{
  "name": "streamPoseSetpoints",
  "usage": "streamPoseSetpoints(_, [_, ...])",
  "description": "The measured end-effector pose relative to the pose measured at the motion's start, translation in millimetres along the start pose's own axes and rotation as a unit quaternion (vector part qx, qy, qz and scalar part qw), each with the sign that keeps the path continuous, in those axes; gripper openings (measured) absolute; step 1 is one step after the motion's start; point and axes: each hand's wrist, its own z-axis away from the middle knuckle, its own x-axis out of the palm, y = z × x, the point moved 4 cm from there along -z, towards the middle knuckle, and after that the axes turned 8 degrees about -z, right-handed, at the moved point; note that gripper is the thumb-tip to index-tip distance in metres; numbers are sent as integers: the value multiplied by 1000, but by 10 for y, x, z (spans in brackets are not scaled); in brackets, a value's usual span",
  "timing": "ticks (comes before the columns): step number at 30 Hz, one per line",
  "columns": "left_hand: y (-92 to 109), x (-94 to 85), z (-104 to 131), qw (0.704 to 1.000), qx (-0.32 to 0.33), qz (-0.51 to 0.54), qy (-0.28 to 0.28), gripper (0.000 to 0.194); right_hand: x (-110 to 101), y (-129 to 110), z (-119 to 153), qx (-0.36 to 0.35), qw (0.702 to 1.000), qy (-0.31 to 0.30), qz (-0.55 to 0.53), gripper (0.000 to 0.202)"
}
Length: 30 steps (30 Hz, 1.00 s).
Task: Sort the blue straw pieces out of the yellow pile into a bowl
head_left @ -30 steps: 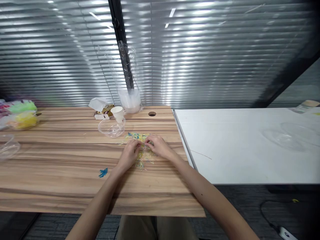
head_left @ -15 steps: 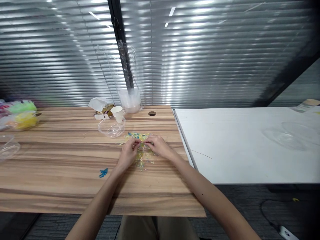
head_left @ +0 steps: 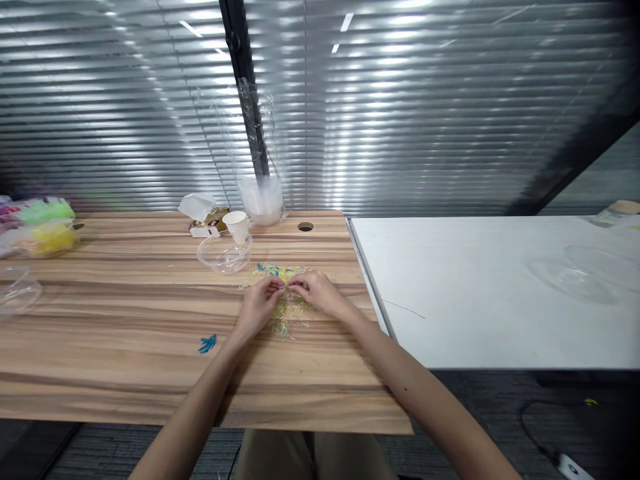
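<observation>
My left hand and my right hand meet fingertip to fingertip over a scattered pile of thin yellow, blue and clear pieces. Both hands are closed in a pinch. Something tiny and yellow-green shows between the fingertips, too small to name. Part of the pile is hidden under my fingers. To the left of my left forearm lies a small heap of blue slivers, apart from the mixed pile.
Behind my hands stand a clear plastic bowl, a white paper cup, an opened small box and stacked clear containers. Colourful bags lie far left. A white table adjoins on the right, with clear lids.
My hands stay pinched together in nearly the same spot, with slight finger movement. The whole view has shifted a little; the objects on the table have not moved.
</observation>
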Motion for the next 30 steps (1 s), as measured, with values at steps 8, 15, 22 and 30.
streamPoseSetpoints(8, [34,-5,10,1000,-9,12,-5,17,-11,-25,-3,-4,1000,2,1,15])
streamPoseSetpoints(15, [-18,-3,4,1000,-20,22,-2,20,-23,-45,8,-1,1000,4,0,15])
streamPoseSetpoints(22, [3,-8,13,1000,-24,20,0,20,-24,-54,12,-3,1000,5,-1,15])
streamPoseSetpoints(30, [58,-13,10,1000,-10,0,3,16,-9,-37,5,-15,1000,7,-5,16])
